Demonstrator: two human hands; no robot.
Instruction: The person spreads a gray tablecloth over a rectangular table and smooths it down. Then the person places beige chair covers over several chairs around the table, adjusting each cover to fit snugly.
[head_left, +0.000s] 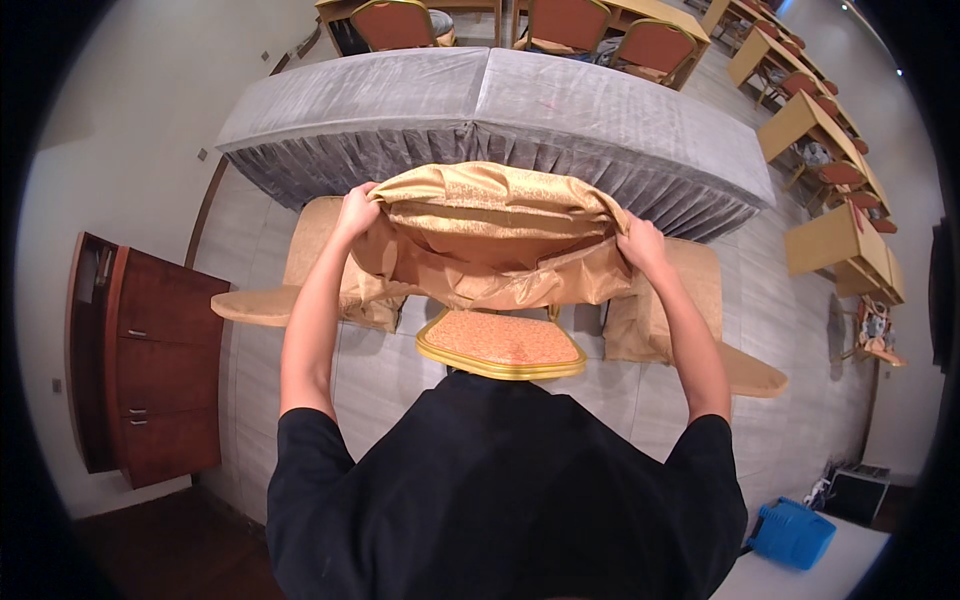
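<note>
My left hand (358, 212) and my right hand (642, 241) grip opposite edges of a gold fabric chair cover (495, 187). It is spread wide between them, its opening facing me and its paler lining showing. Below the cloth, close to my body, is a banquet chair (501, 341) with an orange speckled upholstered panel and a gold metal rim. The cloth hides the chair's far part, and I cannot tell whether the two touch. Chairs in matching gold covers flank it, a left covered chair (313, 236) and a right covered chair (694, 281).
Beyond the cover stands a long table with a grey skirted cloth (600, 101). Red-backed chairs (394, 28) and wooden desks (814, 139) are farther off. A dark red wooden cabinet (172, 352) stands left. At lower right, a blue plastic container (793, 532) rests on a white surface (847, 551).
</note>
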